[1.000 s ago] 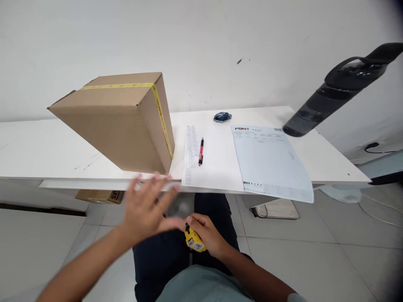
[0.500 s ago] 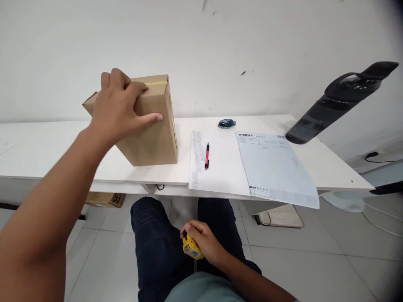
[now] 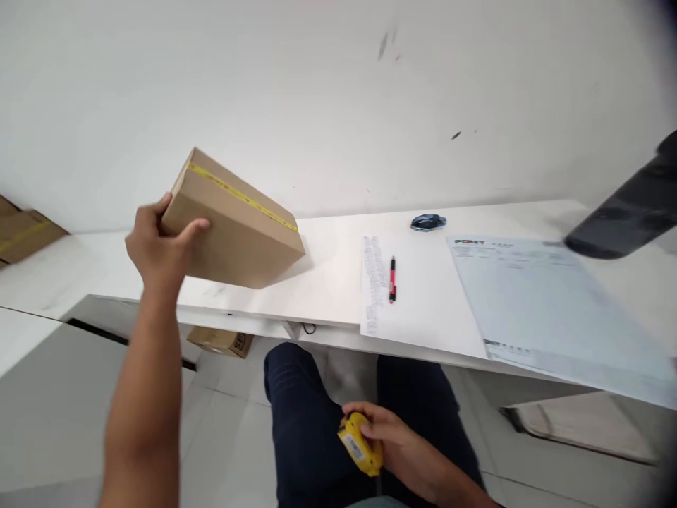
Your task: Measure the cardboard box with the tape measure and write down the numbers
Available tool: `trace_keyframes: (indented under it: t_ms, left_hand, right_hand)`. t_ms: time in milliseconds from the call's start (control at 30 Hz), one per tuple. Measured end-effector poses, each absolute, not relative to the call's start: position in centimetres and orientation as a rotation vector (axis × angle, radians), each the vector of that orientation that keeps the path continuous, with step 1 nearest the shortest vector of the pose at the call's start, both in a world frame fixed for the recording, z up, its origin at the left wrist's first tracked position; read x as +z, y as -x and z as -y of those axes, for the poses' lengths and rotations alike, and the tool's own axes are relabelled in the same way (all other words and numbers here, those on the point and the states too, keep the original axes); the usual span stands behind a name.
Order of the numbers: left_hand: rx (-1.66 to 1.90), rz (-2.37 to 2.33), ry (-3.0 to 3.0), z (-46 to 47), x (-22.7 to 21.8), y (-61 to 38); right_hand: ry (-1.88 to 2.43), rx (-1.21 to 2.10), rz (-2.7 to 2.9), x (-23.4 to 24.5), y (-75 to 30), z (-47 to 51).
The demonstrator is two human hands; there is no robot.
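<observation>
A brown cardboard box [image 3: 238, 247] with yellow tape along one side tilts over the white desk [image 3: 328, 282]. My left hand [image 3: 161, 243] grips it at its left end, thumb on the near face and the other fingers partly hidden behind. Low over my lap, my right hand [image 3: 391, 434] is closed around a yellow tape measure [image 3: 362, 444] with a label on its side. To the right of the box, a red and black pen [image 3: 392, 280] lies on a white sheet with handwriting [image 3: 423, 303].
A printed sheet [image 3: 539, 303] overhangs the desk's front edge. A dark crumpled item [image 3: 428, 222] lies near the wall, and a black bottle [image 3: 624, 204] stands at the right. More taped cardboard boxes [image 3: 32, 229] are at far left; another box [image 3: 219, 341] sits under the desk.
My left hand has tipped the box onto a slant and shifted it leftward, bringing its taped side into view. The view has turned left. My right hand still holds the tape measure.
</observation>
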State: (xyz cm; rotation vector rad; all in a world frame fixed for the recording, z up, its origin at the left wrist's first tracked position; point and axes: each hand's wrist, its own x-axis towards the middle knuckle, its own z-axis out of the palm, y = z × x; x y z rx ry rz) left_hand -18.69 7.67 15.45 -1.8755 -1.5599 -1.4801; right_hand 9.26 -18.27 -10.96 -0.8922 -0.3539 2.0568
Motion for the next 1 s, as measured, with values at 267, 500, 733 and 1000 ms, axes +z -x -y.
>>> trace_keyframes:
  t_ms: [267,500,733,1000]
  left_hand:
    - [-2.09,1.782,1.247,-3.7,7.3,22.8]
    - [-2.214,1.898,1.478,-3.4,1.2,18.4]
    - [-1.458,1.502,2.19,3.9,1.3,12.2]
    - [-1.217,0.738,2.661,11.3,1.1,8.4]
  right_hand:
    - [0.851,2.047,0.175,-11.8,-7.9,17.9]
    - [0.845,1.986,0.078,-10.2,-7.0,17.0]
    - [0.634,2.152,0.26,-7.6,-8.0,16.4]
    - [0.703,1.769,0.754,-4.0,-11.8,15.2]
